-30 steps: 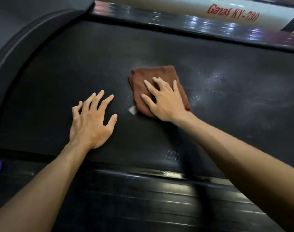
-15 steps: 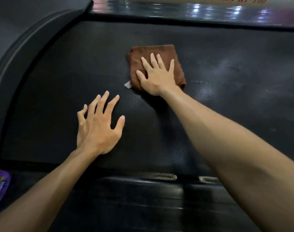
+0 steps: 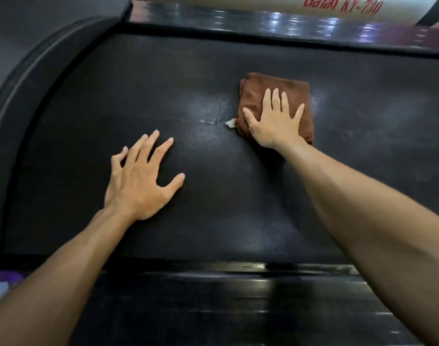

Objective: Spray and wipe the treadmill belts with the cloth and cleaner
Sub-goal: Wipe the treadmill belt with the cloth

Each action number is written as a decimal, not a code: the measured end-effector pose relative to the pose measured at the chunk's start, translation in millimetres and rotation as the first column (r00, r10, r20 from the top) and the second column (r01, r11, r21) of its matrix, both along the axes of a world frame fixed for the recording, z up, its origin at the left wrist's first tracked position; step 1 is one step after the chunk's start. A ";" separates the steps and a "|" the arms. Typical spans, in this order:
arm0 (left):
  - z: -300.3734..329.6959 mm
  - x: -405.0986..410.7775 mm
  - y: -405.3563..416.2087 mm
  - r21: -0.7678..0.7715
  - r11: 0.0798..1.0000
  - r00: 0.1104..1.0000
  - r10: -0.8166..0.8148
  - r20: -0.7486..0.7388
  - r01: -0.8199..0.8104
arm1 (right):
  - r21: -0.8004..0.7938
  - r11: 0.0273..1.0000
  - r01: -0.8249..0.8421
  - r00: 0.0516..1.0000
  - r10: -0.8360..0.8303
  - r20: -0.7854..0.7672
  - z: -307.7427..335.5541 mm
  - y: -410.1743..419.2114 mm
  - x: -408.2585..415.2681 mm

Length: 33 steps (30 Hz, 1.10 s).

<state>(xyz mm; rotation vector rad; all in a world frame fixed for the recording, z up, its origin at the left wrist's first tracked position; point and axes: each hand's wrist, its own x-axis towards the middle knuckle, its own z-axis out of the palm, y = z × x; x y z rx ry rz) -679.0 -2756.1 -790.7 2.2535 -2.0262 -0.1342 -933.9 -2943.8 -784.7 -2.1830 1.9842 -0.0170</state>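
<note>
The black textured treadmill belt fills the view. A folded brown cloth with a small white tag lies on it, right of centre. My right hand presses flat on the cloth with fingers spread and straight. My left hand rests on the bare belt to the lower left, fingers spread. A damp sheen shows on the belt left of the cloth. No cleaner bottle is in view.
A glossy black side rail runs along the near edge and another along the far edge, under a white panel with red lettering. A curved grey housing bounds the left. Something purple shows at the lower left edge.
My right hand slid the cloth away across the belt, then to the right and slightly back. My left hand stayed planted on the belt.
</note>
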 end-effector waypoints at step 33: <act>-0.9 1.3 -2.3 0.001 1.000 0.999 0.018 0.034 -0.018 | -0.034 0.973 -0.227 0.972 0.228 0.048 5.4 -8.5 94.1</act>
